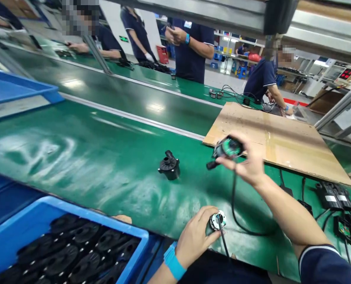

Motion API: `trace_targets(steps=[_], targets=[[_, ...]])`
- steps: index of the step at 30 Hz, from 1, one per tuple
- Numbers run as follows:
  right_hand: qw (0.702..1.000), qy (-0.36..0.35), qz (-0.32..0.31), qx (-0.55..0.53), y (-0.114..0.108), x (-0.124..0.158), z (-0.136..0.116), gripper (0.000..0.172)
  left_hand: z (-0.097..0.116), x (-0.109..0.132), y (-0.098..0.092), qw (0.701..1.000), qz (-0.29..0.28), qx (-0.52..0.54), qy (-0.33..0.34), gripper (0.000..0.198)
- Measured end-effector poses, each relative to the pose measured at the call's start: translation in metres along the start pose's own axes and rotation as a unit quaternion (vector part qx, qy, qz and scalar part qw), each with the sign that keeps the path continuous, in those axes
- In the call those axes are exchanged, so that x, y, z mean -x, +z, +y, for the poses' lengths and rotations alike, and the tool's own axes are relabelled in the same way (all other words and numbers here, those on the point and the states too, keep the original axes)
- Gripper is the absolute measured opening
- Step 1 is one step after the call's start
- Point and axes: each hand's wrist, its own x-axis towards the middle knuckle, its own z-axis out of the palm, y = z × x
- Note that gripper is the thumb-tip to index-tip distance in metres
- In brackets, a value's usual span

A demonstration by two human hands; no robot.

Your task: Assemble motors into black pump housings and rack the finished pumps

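R arm (pixel 290 215) raised, R hand (pixel 249 163) pinching blk unit (pixel 226 147), L hand (pixel 194 233) low, curled round disc (pixel 214 221)

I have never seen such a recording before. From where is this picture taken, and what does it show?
No machine here: these are a person's two bare hands, seen from a camera worn on the head, looking forward and down. The left hand holds a small round part; the right hand holds a blurred dark part with green on it. A black housing stands on the green surface. At lower left, a blue bin holds black parts.
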Motion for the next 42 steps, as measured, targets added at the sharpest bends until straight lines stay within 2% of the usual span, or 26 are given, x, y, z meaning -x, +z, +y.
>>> trace_targets(steps=[2, 3, 4, 5, 7, 8, 9, 10, 12, 15, 16, 17, 18, 19, 21, 22, 25, 28, 31, 33, 35, 36, 37, 39, 40, 42], targets=[[0.983, -0.046, 0.176, -0.005, -0.013, -0.016, -0.014, 0.078, 0.000, 0.001, 0.000, 1.000, 0.000, 0.003, -0.009, 0.048], [0.973, -0.051, 0.226, -0.008, -0.013, -0.017, -0.016, 0.081, 0.001, 0.002, 0.001, 1.000, 0.001, 0.005, -0.011, 0.048], [0.974, -0.039, 0.223, -0.004, -0.007, -0.012, -0.014, 0.081, 0.000, 0.002, 0.001, 1.000, 0.001, 0.007, -0.012, 0.048], [0.985, -0.017, 0.174, 0.003, 0.002, -0.003, -0.009, 0.077, 0.000, 0.003, 0.001, 1.000, 0.001, 0.009, -0.010, 0.048], [0.999, 0.036, -0.006, 0.026, 0.023, 0.018, 0.006, 0.063, -0.001, 0.004, 0.002, 1.000, 0.004, 0.011, -0.007, 0.047], [0.996, 0.050, -0.070, 0.036, 0.030, 0.025, 0.012, 0.057, -0.001, 0.005, 0.002, 1.000, 0.006, 0.011, -0.008, 0.046], [0.991, 0.049, -0.113, 0.043, 0.033, 0.027, 0.015, 0.052, -0.002, 0.005, 0.003, 1.000, 0.008, 0.010, -0.009, 0.047], [0.991, 0.036, -0.122, 0.046, 0.030, 0.025, 0.014, 0.050, -0.002, 0.005, 0.003, 1.000, 0.011, 0.010, -0.012, 0.049], [0.997, -0.006, -0.064, 0.050, 0.014, 0.008, 0.001, 0.055, -0.003, 0.005, 0.003, 1.000, 0.012, 0.011, -0.021, 0.051], [0.984, -0.046, 0.165, 0.051, -0.012, -0.017, -0.019, 0.073, -0.002, 0.003, 0.003, 0.999, 0.011, 0.010, -0.033, 0.055], [0.978, -0.033, 0.203, 0.045, -0.013, -0.017, -0.020, 0.075, -0.001, 0.002, 0.002, 0.999, 0.013, 0.005, -0.038, 0.056], [0.981, -0.009, 0.192, 0.038, -0.009, -0.011, -0.016, 0.075, 0.000, 0.001, 0.002, 0.999, 0.015, -0.003, -0.041, 0.058], [0.988, 0.023, 0.150, 0.030, 0.000, -0.001, -0.009, 0.073, 0.000, 0.000, 0.001, 0.999, 0.018, -0.013, -0.045, 0.061], [0.997, 0.074, 0.027, 0.027, 0.012, 0.012, 0.001, 0.070, 0.001, -0.001, 0.000, 0.998, 0.019, -0.024, -0.048, 0.063], [0.991, 0.115, -0.072, 0.023, 0.041, 0.040, 0.024, 0.066, 0.002, -0.003, -0.001, 0.998, 0.022, -0.042, -0.050, 0.059], [0.986, 0.133, -0.102, 0.024, 0.055, 0.052, 0.035, 0.067, 0.002, -0.004, -0.001, 0.997, 0.022, -0.047, -0.049, 0.055], [0.974, 0.195, -0.110, 0.033, 0.081, 0.066, 0.063, 0.071, 0.002, -0.004, -0.001, 0.998, 0.029, -0.037, -0.040, 0.043], [0.962, 0.250, -0.099, 0.053, 0.071, 0.059, 0.083, 0.070, 0.004, -0.003, -0.004, 0.997, 0.055, 0.006, -0.056, 0.041], [0.960, 0.256, -0.089, 0.078, 0.026, 0.049, 0.093, 0.063, 0.007, -0.004, -0.011, 0.991, 0.077, 0.055, -0.092, 0.041], [0.962, 0.249, -0.063, 0.099, -0.013, 0.051, 0.084, 0.052, 0.010, -0.007, -0.017, 0.988, 0.095, 0.077, -0.095, 0.041], [0.967, 0.225, -0.050, 0.109, -0.043, 0.061, 0.060, 0.043, 0.015, -0.011, -0.022, 0.985, 0.122, 0.090, -0.083, 0.040], [0.972, 0.201, -0.069, 0.102, -0.051, 0.068, 0.043, 0.044, 0.018, -0.013, -0.023, 0.984, 0.134, 0.093, -0.077, 0.040], [0.977, 0.162, -0.112, 0.083, -0.054, 0.076, 0.025, 0.051, 0.021, -0.014, -0.024, 0.982, 0.146, 0.095, -0.074, 0.041], [0.975, 0.095, -0.198, 0.026, -0.045, 0.093, -0.008, 0.080, 0.029, -0.017, -0.023, 0.978, 0.168, 0.096, -0.074, 0.045], [0.974, 0.072, -0.215, -0.005, -0.036, 0.101, -0.022, 0.090, 0.033, -0.018, -0.022, 0.977, 0.177, 0.094, -0.073, 0.050], [0.979, 0.065, -0.184, -0.060, -0.017, 0.113, -0.039, 0.085, 0.040, -0.020, -0.025, 0.980, 0.169, 0.083, -0.060, 0.062]])
